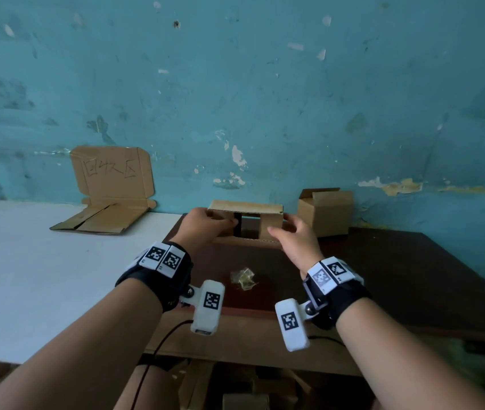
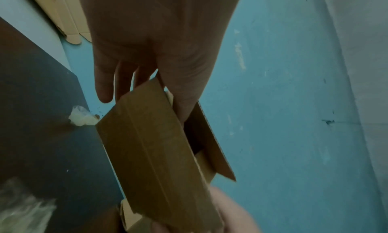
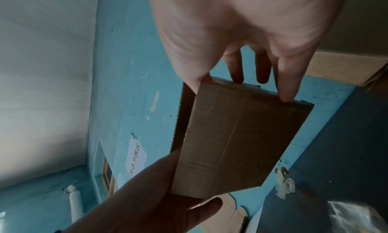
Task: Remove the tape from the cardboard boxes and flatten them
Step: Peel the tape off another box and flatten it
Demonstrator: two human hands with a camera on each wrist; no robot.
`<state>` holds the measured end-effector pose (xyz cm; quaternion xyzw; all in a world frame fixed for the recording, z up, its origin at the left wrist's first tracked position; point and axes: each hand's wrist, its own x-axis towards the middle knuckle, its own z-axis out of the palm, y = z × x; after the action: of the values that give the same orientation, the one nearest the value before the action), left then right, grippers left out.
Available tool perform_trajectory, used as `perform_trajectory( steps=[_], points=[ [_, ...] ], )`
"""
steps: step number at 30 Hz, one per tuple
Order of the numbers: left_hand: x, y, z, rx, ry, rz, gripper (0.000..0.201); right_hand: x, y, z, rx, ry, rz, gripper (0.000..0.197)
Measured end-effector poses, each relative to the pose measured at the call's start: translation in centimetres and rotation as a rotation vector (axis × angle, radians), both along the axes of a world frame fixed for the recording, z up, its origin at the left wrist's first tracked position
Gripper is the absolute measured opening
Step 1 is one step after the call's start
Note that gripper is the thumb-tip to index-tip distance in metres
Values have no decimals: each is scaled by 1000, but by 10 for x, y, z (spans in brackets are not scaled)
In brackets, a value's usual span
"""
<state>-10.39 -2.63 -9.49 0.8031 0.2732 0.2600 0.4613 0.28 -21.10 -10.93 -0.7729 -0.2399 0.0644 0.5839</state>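
A small brown cardboard box is held between both hands over the far part of the dark table. Its near side is open and a flap hangs forward below it. My left hand grips the box's left end; in the left wrist view the box has that hand's thumb reaching inside the opening and fingers outside. My right hand pinches the right end; in the right wrist view that hand has its thumb and fingertips on the box edge.
A second box with raised flaps stands at the back right against the blue wall. A crumpled wad of tape lies on the dark table near me. Flattened cardboard lies on the white table under a lettered cardboard sign.
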Motion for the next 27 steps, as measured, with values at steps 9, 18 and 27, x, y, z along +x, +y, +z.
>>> perform_trajectory(
  steps=[9, 18, 27],
  points=[
    [8, -32, -6, 145, 53, 175, 58, -12, 5, 5, -60, -54, -139, 60],
    [2, -44, 2, 190, 94, 142, 31, -10, -3, 3, -162, -102, -234, 62],
    [0, -38, -15, 140, 52, -1, 25, -5, -13, 5, -232, -183, -268, 55]
  ],
)
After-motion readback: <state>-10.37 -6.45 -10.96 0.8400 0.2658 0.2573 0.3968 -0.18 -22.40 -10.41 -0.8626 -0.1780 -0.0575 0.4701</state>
